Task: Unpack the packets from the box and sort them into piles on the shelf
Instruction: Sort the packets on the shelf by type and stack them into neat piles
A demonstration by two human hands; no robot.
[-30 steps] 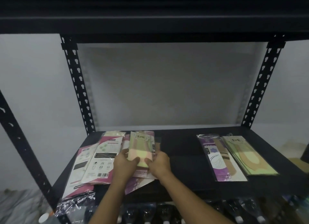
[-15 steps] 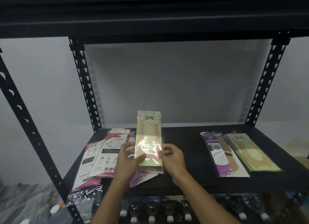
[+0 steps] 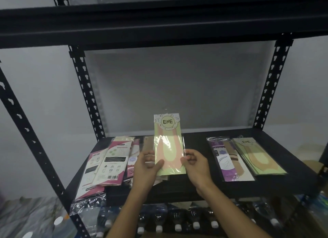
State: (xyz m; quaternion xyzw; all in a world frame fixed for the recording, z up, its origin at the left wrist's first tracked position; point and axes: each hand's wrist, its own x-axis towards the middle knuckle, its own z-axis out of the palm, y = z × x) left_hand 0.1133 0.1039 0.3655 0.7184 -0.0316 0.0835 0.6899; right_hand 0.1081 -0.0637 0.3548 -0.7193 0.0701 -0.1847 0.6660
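Pinching green packet (image 3: pixel 168 145) upright, logo end up: left hand (image 3: pixel 145 168), right hand (image 3: pixel 197 165).

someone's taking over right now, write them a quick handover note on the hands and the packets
Hands: the left hand holds the green packet by its lower left edge; the right hand pinches its lower right edge. The packet is upright above the shelf.
Done: a green pile and a purple packet lie side by side on the right.
Left: the held packet matches the green pile, so it probably goes there. The pink packets on the left overlap loosely and need sorting. The box is out of view.
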